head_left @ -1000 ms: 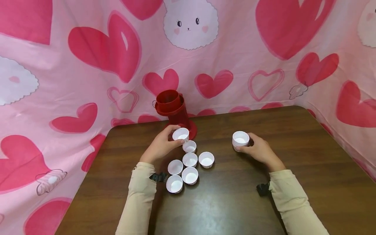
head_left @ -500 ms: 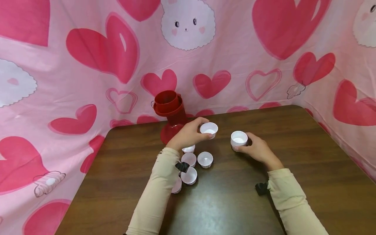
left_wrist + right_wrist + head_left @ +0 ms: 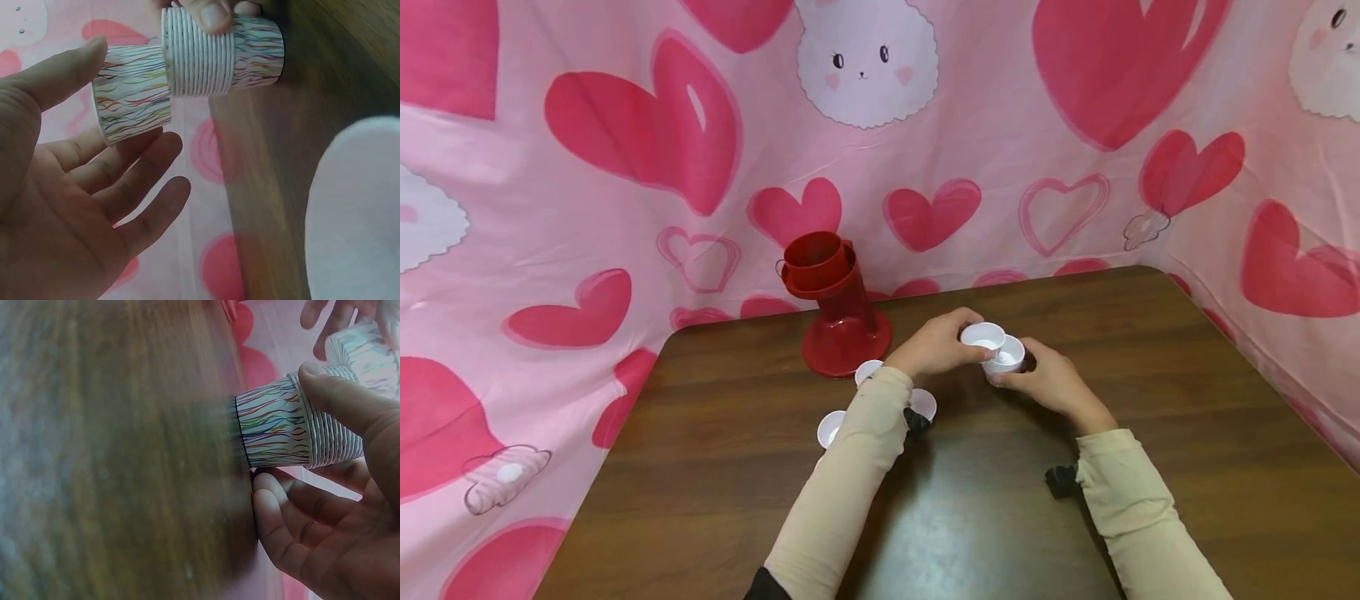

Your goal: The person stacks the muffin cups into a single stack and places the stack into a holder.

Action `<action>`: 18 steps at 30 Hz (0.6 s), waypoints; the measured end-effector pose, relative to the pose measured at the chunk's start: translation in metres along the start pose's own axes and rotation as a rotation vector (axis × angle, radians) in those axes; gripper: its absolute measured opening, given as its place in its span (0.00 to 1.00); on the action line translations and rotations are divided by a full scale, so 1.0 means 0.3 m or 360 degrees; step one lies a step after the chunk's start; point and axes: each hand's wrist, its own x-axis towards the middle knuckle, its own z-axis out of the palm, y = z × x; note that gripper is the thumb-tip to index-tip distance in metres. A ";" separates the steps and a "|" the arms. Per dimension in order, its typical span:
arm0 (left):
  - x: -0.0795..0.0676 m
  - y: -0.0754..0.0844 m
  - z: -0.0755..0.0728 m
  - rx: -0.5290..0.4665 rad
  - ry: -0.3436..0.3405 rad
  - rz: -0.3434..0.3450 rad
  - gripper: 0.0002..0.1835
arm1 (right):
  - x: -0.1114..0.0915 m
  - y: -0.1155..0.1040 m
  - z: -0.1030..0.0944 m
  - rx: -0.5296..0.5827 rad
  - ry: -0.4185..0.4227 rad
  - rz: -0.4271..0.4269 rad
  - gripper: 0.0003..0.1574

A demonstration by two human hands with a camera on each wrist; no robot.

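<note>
My left hand [image 3: 936,346] pinches a single white paper cup [image 3: 982,335] with coloured wavy lines on its side, thumb on one side and fingers on the other. The cup's bottom end meets the mouth of a stack of nested paper cups [image 3: 199,53], slightly off centre in the left wrist view. That stack stands upright on the table, and my right hand [image 3: 1060,383] grips it; in the right wrist view, the thumb [image 3: 319,378] lies over the layered rims. The same wavy pattern [image 3: 272,425] shows on the stack's lowest cup.
Loose white cups, among them one near cup [image 3: 831,427] and one far cup [image 3: 868,371], stand on the brown wooden table [image 3: 985,517], partly hidden by the left sleeve. A red cylindrical holder [image 3: 842,308] with a wide base stands at the back, before a pink heart-print cloth [image 3: 1000,100].
My left hand has carried its cup rightward from beside the red holder to the stack's mouth. The right hand has stayed at the stack. My left forearm now covers several loose cups.
</note>
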 end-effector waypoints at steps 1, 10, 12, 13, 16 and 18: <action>0.006 -0.003 0.004 -0.0015 0.0001 0.0001 0.26 | 0.000 0.000 0.001 0.0000 0.0003 -0.0005 0.42; 0.050 0.004 0.039 -0.0068 -0.0018 0.0076 0.28 | 0.000 -0.001 0.000 -0.0001 0.0009 -0.0013 0.43; 0.054 0.009 0.047 -0.0082 -0.0016 0.0084 0.29 | 0.000 -0.002 0.000 -0.0006 0.0008 -0.0015 0.44; 0.056 0.011 0.052 -0.0086 -0.0012 0.0085 0.29 | 0.000 -0.003 0.000 -0.0008 0.0008 -0.0016 0.45; 0.059 0.012 0.066 -0.0087 -0.0007 0.0072 0.29 | 0.001 -0.004 0.001 -0.0020 0.0009 -0.0018 0.46; 0.059 0.010 0.073 -0.0072 -0.0008 0.0052 0.28 | 0.002 -0.004 0.002 -0.0026 0.0008 -0.0016 0.46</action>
